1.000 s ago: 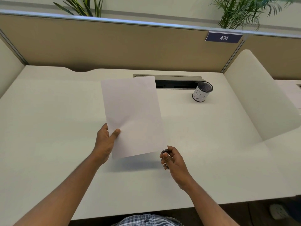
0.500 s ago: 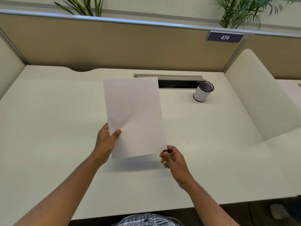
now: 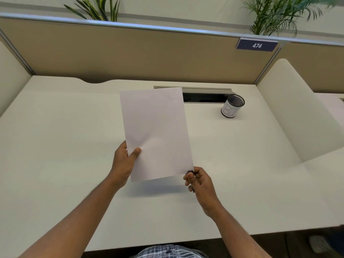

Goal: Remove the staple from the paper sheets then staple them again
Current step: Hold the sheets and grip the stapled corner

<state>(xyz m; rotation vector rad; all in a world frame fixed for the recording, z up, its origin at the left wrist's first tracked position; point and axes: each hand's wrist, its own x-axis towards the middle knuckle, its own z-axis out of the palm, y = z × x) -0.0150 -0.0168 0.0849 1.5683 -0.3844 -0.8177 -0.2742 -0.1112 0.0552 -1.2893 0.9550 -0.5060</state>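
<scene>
Worktop (image 3: 55, 146), pale and broad, fills the head view from edge to edge, boxed in at 12 o'clock by a tan partition (image 3: 130, 53) that carries a dark blue number plate (image 3: 256, 46) reading 474. Green plants (image 3: 275, 13) rise behind the partition at 11 and 1 o'clock. A cream side panel (image 3: 290, 108) curves down onto the surface at 3 o'clock.

The paper sheets (image 3: 156, 131) are held upright above the middle of the worktop, lifted clear of it, with a soft shadow on the surface below their lower edge. The visible face is blank white. The top right corner of the sheets overlaps the grey cable slot (image 3: 204, 94) recessed into the worktop at 12 o'clock.

The left hand (image 3: 123, 164) grips the sheets at their lower left edge, at 7 o'clock on the page, thumb pressed on the front and fingers behind. The right hand (image 3: 202, 185) is closed around a small dark tool (image 3: 190, 171) whose tip meets the lower right corner of the sheets, at 5 o'clock on the page. Most of the tool is hidden in the hand, so its kind cannot be told. No staple can be made out at that corner.

A mesh pen cup (image 3: 232, 107) with a white label stands near the right end of the cable slot, at 2 o'clock from the sheets and well apart from both hands. A plaid garment (image 3: 167, 252) shows at 6 o'clock.
</scene>
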